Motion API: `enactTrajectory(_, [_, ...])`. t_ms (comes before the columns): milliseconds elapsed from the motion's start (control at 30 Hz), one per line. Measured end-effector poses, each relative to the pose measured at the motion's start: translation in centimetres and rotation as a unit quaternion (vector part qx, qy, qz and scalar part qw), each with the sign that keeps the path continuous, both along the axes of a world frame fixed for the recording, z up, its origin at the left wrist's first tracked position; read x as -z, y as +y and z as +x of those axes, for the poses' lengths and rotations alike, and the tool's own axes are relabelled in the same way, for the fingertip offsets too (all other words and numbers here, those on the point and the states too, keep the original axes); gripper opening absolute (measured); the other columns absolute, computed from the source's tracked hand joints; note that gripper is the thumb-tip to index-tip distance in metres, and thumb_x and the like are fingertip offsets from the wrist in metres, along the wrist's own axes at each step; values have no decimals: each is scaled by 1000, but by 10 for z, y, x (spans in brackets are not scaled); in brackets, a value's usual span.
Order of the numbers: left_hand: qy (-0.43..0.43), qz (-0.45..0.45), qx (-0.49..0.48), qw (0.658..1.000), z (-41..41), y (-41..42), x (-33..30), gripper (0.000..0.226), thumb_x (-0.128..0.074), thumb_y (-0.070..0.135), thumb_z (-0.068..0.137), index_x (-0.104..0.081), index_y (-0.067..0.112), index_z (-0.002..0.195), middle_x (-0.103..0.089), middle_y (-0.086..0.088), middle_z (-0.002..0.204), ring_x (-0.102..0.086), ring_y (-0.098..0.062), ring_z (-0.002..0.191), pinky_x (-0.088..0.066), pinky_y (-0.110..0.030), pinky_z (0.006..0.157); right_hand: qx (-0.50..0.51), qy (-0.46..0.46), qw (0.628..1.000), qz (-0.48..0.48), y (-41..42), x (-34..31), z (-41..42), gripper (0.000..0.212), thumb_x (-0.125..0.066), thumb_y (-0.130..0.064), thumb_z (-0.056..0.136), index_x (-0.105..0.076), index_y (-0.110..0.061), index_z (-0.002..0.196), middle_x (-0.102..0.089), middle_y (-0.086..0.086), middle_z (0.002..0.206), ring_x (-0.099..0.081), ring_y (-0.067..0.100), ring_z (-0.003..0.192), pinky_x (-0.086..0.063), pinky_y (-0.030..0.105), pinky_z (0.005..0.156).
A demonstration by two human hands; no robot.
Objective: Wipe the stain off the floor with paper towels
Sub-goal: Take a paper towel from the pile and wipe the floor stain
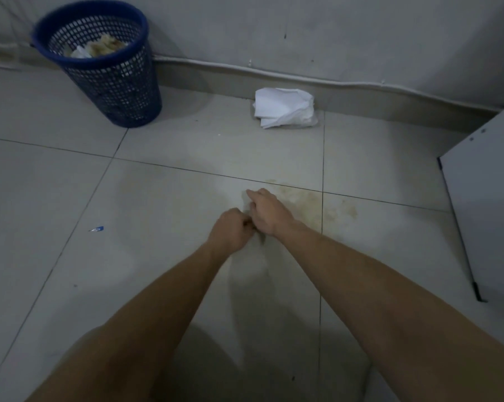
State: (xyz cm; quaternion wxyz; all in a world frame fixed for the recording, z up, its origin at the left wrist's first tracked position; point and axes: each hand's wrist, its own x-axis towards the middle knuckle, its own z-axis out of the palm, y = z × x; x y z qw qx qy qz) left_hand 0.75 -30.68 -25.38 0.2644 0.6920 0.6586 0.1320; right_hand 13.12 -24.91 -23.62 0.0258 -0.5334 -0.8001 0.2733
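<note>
Stain (311, 203) yellowish on floor tile (164, 204), right of hands — left hand (233, 229) and right hand (269, 211) together, both gripping soiled paper towel (246, 198), likely bunching it for wiping.

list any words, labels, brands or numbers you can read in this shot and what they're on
None can be read.
The blue scrap on the floor tiles is too small and blurred to show any print.
The blue mesh bin, the stack of paper towels by the wall and the white cabinet panel show no lettering.
The soiled towel held by both hands is plain.
</note>
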Motion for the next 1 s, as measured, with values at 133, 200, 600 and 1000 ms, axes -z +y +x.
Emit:
enactTrajectory(133, [-30, 23, -110, 993, -33, 17, -13, 33, -48, 3, 84, -71, 4, 108, -66, -21, 111, -62, -33, 104, -45, -34, 96, 11, 32, 996, 85, -42, 10, 0, 32, -46, -21, 95, -56, -10, 123, -51, 13, 121, -51, 33, 111, -46, 42, 90])
enactTrajectory(200, [0, 17, -130, 991, -52, 15, -10, 37, -49, -4, 84, -67, 3, 116, -59, -21, 120, -57, -35, 112, -42, -36, 99, 3, 24, 996, 88, -55, 14, -5, 31, -49, -27, 95, -57, -10, 119, -51, 12, 122, -50, 33, 111, -47, 41, 89])
enactTrajectory(600, [75, 30, -36, 996, -76, 13, 24, 49, -62, 9, 86, -51, 4, 133, -44, -22, 141, -37, -40, 129, -35, -45, 107, 21, 23, 998, 51, -79, 50, -38, 43, -36, -7, 101, -38, -1, 144, -22, 13, 159, -15, 25, 149, -25, 38, 118])
enactTrajectory(1000, [154, 46, -55, 985, -58, 24, 43, 42, -41, 32, 99, -44, 22, 140, -39, -14, 147, -35, -38, 133, -38, -50, 102, -70, -44, 994, 67, -36, 56, 47, 54, -38, 0, 95, -29, -4, 148, -20, 13, 160, -15, 24, 150, -8, 26, 119])
